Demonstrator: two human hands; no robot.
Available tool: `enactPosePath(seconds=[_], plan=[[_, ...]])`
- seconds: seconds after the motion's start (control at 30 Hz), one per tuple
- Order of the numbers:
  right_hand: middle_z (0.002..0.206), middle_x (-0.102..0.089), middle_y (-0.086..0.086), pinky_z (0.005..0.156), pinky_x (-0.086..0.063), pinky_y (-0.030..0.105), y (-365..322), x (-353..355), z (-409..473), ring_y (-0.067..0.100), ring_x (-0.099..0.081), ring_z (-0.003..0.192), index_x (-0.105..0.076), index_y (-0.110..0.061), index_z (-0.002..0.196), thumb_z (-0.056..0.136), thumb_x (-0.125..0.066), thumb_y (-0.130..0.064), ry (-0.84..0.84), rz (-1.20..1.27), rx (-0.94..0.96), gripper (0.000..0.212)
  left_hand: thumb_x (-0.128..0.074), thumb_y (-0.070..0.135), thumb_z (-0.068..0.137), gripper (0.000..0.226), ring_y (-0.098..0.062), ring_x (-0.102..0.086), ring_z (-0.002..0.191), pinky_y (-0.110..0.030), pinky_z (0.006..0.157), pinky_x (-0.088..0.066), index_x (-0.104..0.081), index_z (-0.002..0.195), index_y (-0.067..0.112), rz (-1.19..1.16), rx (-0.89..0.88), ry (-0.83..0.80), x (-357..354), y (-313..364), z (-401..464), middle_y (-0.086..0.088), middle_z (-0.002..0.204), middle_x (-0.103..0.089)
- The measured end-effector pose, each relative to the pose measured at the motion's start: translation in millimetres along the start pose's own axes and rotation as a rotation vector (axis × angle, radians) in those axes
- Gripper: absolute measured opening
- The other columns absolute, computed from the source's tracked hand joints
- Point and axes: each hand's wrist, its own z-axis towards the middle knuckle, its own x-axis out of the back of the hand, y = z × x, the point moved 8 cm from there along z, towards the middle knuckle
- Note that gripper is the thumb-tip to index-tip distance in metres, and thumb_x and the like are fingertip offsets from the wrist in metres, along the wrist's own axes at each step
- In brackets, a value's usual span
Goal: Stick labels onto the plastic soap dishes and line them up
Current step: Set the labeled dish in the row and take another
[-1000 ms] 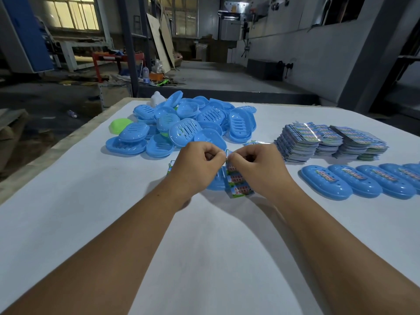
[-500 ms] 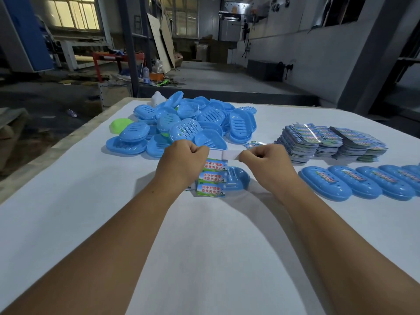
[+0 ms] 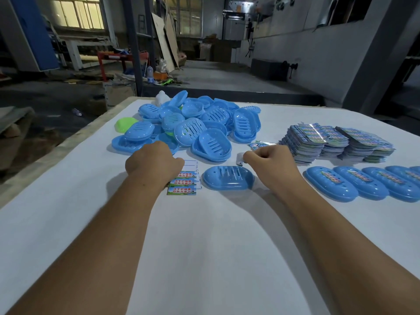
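Hands [image 3: 154,160] [image 3: 270,161] pinch glossy label sheet [image 3: 184,183] and peeled label [image 3: 239,159] beside slotted oval dish [image 3: 228,180].

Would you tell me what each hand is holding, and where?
Left hand grips the printed label sheet by its top edge; right hand pinches a small peeled label.

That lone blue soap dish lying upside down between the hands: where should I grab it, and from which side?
Grip the soap dish across its narrow width, thumb on the near long edge and fingers on the far one, coming from above. It lies flat, bottom up, long axis left to right, so the rounded ends probably offer less purchase. The right hand is nearest, though it already pinches a peeled label.
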Motion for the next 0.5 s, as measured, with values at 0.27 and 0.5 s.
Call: enactPosePath(seconds=[0.27,0.5], plan=[[0.044,-0.045,-0.011,0.046,-0.032,0.016,-15,0,-7,0.005,-0.037,0.045,-0.057,-0.019,0.052,0.073,-0.061,-0.032,0.05,0.006,0.121,0.025,-0.067,0.034,0.083,0.022,-0.027,-0.062,0.076,-0.033,0.058,-0.044,-0.065,0.079,0.012,-0.243,-0.081,0.16,22,14,-11,-0.006,0.079,-0.068],[0.05,-0.051,-0.01,0.055,-0.039,0.026,-22,0,-12,0.005,-0.041,0.049,-0.061,-0.026,0.054,0.067,-0.059,-0.047,0.073,0.047,0.165,0.025,-0.076,0.036,0.083,0.025,0.0,-0.038,0.039,-0.011,0.042,-0.032,-0.073,0.069,0.015,-1.086,-0.315,-0.229,6,81,-47,0.017,0.043,-0.047]])
